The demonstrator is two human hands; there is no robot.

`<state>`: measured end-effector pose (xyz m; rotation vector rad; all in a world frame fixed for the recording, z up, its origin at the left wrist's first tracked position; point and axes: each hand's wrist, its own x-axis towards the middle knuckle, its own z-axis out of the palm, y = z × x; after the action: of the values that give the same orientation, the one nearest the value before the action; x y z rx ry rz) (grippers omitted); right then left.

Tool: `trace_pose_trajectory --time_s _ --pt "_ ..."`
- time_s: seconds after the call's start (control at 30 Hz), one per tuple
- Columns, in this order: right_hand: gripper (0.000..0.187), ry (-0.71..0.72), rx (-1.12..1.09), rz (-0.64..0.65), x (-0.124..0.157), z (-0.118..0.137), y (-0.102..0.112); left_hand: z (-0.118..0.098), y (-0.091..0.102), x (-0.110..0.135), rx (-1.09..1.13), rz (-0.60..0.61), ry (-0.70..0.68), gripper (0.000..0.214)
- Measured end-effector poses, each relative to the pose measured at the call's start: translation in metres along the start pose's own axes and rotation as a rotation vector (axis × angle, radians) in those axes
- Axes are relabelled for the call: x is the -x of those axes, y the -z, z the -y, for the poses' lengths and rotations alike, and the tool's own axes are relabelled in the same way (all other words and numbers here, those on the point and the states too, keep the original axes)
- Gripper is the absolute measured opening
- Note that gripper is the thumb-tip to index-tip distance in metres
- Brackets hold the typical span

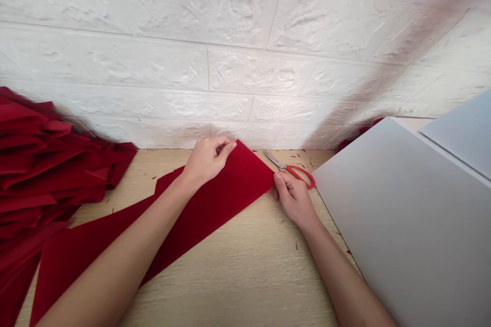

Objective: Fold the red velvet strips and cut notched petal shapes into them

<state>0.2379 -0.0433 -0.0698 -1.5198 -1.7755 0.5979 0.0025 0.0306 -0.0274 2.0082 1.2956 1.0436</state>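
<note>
one red cloth [230, 189] runs near left to far right across the table [245, 271], far corner pinched by the left hand [207, 161], right corner by the right hand [294, 198], apparently for straightening, the next move likely calling for even tension.

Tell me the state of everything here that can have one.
Red cloth: spread out, held
Left hand: pinching cloth near its far corner
Right hand: pinching cloth's right corner
Scissors: unheld, blades apparently closed
Fabric pile: loosely heaped
Table: littered with red scraps
</note>
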Motion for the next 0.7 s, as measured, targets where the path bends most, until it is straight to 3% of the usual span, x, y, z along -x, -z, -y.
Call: trace_pose_trajectory --time_s 0.27,0.43,0.57,0.7 --pt "0.058 -0.004 0.007 0.021 -0.001 0.007 0.001 0.004 -0.014 0.007 -0.168 -0.137 0.012 0.033" --pt "0.057 -0.003 0.027 0.015 0.0 0.009 0.001 0.006 -0.022 0.009 -0.152 -0.136 0.05 0.031" --pt "0.054 0.014 0.053 -0.004 -0.001 0.009 0.001 0.008 -0.022 0.006 -0.029 -0.037 0.084 0.032" --pt "0.051 0.008 0.052 0.004 -0.001 0.008 0.002 0.01 -0.015 -0.002 0.183 0.196 0.127 0.036"
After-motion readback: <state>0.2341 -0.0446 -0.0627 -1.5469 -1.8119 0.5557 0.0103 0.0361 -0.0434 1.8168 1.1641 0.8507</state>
